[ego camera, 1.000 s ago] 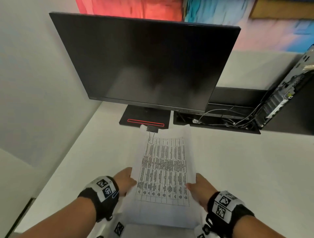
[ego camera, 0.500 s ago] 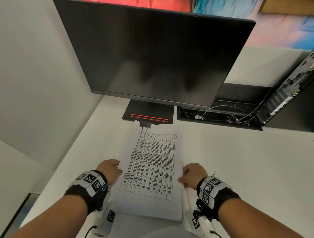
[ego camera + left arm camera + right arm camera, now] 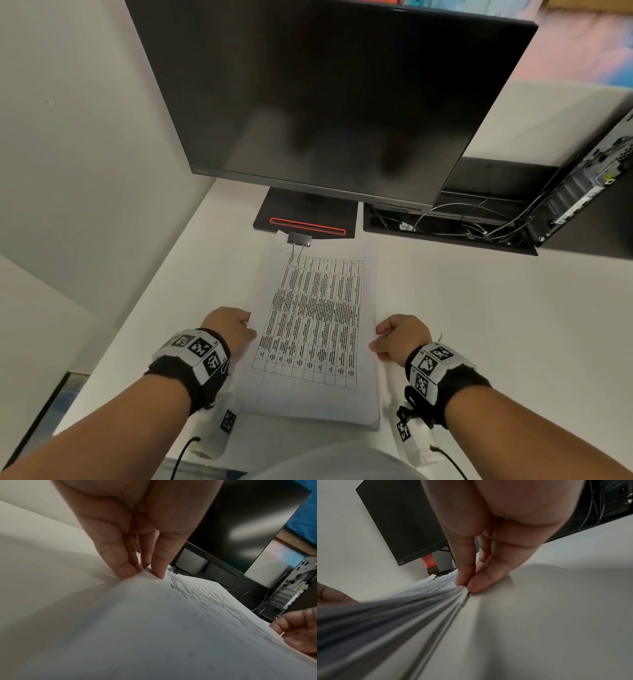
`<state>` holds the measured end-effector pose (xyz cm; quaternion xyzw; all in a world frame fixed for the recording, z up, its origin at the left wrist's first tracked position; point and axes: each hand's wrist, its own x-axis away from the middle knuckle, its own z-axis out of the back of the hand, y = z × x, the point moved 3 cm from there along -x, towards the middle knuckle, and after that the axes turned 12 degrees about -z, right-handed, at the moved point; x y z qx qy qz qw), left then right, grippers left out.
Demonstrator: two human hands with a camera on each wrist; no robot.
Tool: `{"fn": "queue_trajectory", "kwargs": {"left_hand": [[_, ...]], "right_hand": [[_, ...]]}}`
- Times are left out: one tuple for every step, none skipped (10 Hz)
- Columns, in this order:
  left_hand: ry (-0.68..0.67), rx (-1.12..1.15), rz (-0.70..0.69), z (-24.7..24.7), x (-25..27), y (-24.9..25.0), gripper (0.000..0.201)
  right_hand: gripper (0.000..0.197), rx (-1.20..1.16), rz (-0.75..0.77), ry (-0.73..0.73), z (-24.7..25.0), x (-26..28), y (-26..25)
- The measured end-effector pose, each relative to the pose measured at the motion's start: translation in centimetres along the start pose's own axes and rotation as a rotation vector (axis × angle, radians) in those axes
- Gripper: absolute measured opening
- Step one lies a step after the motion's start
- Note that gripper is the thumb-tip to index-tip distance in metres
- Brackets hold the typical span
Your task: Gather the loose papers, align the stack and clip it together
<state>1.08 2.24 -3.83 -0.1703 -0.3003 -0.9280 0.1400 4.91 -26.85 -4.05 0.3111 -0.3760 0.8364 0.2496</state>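
A stack of white papers (image 3: 313,329) with a printed table on top lies on the white desk (image 3: 496,325) in front of the monitor. A black binder clip (image 3: 299,238) sits on the stack's far left corner. My left hand (image 3: 229,325) pinches the stack's left edge (image 3: 147,574) between thumb and fingers. My right hand (image 3: 400,337) pinches the right edge (image 3: 464,588), where the sheets (image 3: 419,608) fan slightly apart.
A dark monitor (image 3: 325,96) on a black base (image 3: 305,214) with a red slot stands just beyond the papers. A black cable tray (image 3: 448,226) with wires and a computer case (image 3: 589,181) are at the back right. A grey wall (image 3: 85,154) runs on the left.
The stack has come down from a raised tilt to lie flat on the desk. Both hands have drawn back toward me and now curl at its side edges.
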Motion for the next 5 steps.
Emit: {"fn": "queue_trajectory", "kwargs": {"left_hand": [[-0.001, -0.028, -0.001, 0.0, 0.2, 0.4, 0.033], [0.004, -0.051, 0.003, 0.1, 0.3, 0.4, 0.038], [-0.012, -0.03, 0.005, 0.2, 0.5, 0.6, 0.047], [0.036, 0.064, 0.004, 1.0, 0.5, 0.4, 0.053], [0.247, 0.271, -0.043, 3.5, 1.0, -0.3, 0.046]], "right_hand": [[0.02, 0.008, 0.001, 0.005, 0.0, 0.0, 0.1], [0.019, 0.028, 0.017, 0.023, 0.0, -0.1, 0.2], [0.02, 0.073, 0.045, 0.024, 0.1, 0.1, 0.4], [0.024, 0.069, 0.01, -0.013, 1.8, 0.7, 0.5], [0.025, -0.111, 0.002, -0.014, 5.2, 2.0, 0.5]]}}
